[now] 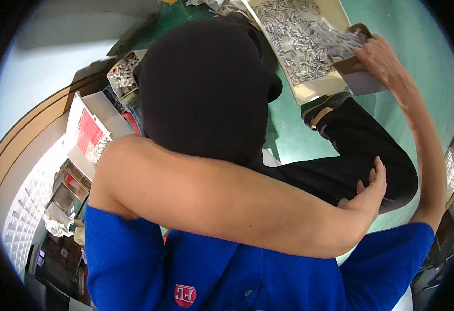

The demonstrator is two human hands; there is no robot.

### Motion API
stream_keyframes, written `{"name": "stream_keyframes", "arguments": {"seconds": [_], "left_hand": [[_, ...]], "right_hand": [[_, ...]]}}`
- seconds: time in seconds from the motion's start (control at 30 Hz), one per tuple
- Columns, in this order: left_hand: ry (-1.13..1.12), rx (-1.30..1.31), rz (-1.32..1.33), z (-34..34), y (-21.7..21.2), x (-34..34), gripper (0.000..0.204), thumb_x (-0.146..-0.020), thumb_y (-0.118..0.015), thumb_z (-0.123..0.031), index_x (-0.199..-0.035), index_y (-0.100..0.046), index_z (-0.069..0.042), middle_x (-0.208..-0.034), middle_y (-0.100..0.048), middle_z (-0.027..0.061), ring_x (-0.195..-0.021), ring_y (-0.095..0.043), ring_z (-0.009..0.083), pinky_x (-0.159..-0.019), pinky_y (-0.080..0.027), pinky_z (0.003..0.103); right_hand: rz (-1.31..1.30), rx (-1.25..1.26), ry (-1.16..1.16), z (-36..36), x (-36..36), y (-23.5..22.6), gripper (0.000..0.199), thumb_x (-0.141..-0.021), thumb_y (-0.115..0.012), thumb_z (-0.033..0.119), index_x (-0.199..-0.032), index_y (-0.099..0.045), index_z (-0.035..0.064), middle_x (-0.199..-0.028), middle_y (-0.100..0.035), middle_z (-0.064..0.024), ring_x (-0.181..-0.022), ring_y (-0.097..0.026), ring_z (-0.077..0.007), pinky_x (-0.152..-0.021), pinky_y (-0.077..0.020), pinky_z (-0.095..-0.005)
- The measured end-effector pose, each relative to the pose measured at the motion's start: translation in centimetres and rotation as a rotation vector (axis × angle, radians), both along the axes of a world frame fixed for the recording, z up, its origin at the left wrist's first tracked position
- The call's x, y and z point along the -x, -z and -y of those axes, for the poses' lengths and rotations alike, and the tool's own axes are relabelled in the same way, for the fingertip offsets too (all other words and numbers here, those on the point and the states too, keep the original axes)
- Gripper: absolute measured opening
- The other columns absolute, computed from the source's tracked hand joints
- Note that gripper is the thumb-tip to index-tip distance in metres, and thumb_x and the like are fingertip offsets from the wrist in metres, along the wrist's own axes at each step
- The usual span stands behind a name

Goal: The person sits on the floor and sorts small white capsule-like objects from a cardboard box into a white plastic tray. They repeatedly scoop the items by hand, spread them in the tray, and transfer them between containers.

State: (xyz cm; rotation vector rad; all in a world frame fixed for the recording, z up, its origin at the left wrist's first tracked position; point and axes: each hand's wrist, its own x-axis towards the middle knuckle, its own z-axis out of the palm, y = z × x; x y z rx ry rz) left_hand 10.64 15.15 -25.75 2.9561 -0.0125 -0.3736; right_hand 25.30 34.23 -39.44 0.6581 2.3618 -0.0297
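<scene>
At the upper right, my right hand [379,59] grips the edge of a small cardboard box [364,83]. The box is tipped toward a cream tray [310,96], and its small grey metal pieces [341,44] are blurred at the mouth. Many similar short metal pieces [294,39] are spread over the tray's bottom. My left arm crosses in front of my body to the right. Its hand, my left hand [369,189], rests by my bent right knee with fingers stretched and nothing in them.
My black-trousered left knee [206,93] covers much of the middle. A small carton of pale pieces [123,75] stands left of it, near a white box with a red panel [89,129]. Green floor [408,31] lies around the tray; a wall [45,62] rises at left.
</scene>
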Motion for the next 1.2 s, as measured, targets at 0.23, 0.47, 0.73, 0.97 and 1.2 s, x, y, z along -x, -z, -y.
{"name": "stream_keyframes", "arguments": {"seconds": [0.23, 0.47, 0.73, 0.97, 1.2], "left_hand": [[-0.172, -0.025, -0.119, 1.1, 0.8, 0.8, 0.038, -0.09, -0.05, -0.028, -0.119, -0.054, -0.005, -0.125, -0.049, 0.0185, -0.121, -0.041, 0.0385, -0.096, -0.036, 0.058], [-0.151, -0.022, -0.166, 1.2, 0.2, 0.8, 0.04, -0.092, -0.046, -0.031, -0.122, -0.051, -0.005, -0.125, -0.05, 0.0186, -0.119, -0.043, 0.0373, -0.098, -0.035, 0.056], [-0.136, -0.058, -0.189, 1.3, 0.0, 1.0, 0.039, -0.093, -0.044, -0.031, -0.122, -0.051, -0.006, -0.125, -0.05, 0.0186, -0.119, -0.044, 0.0373, -0.098, -0.035, 0.055], [-0.149, -0.091, -0.208, 1.0, -0.6, 2.3, 0.043, -0.086, -0.049, -0.023, -0.123, -0.051, -0.002, -0.122, -0.051, 0.0219, -0.116, -0.046, 0.0391, -0.097, -0.038, 0.053], [-0.147, 0.049, -0.111, 1.3, -2.8, 3.5, 0.033, -0.085, -0.053, -0.016, -0.112, -0.057, 0.002, -0.113, -0.056, 0.0188, -0.112, -0.047, 0.0402, -0.093, -0.037, 0.061]], "right_hand": [[0.119, -0.224, -0.564, 0.1, 7.8, 7.2, 0.009, -0.071, -0.065, 0.022, -0.065, -0.065, 0.0159, -0.065, -0.062, 0.0023, -0.07, -0.06, -0.0127, -0.062, -0.0415, -0.0286], [0.221, -0.159, -0.607, -0.4, 11.3, 6.2, 0.016, -0.073, -0.065, 0.02, -0.057, -0.063, 0.0173, -0.058, -0.059, 0.0034, -0.062, -0.057, -0.0118, -0.059, -0.0375, -0.0273], [0.096, -0.041, -0.303, -0.5, 7.8, 2.8, 0.018, -0.051, -0.078, 0.022, -0.055, -0.062, 0.0124, -0.057, -0.059, -0.0028, -0.06, -0.059, -0.0191, -0.059, -0.0418, -0.0307], [0.031, -0.272, 0.366, -4.1, -4.3, 0.8, 0.031, -0.062, -0.076, 0.032, -0.074, -0.067, 0.0051, -0.067, -0.063, -0.011, -0.069, -0.064, -0.0257, -0.061, -0.0489, -0.0364], [-0.02, -0.332, 1.036, -1.0, -19.1, 8.0, 0.033, -0.079, -0.06, 0.041, -0.092, -0.069, 0.0121, -0.088, -0.066, -0.0144, -0.084, -0.062, -0.0318, -0.071, -0.0476, -0.0434]]}}
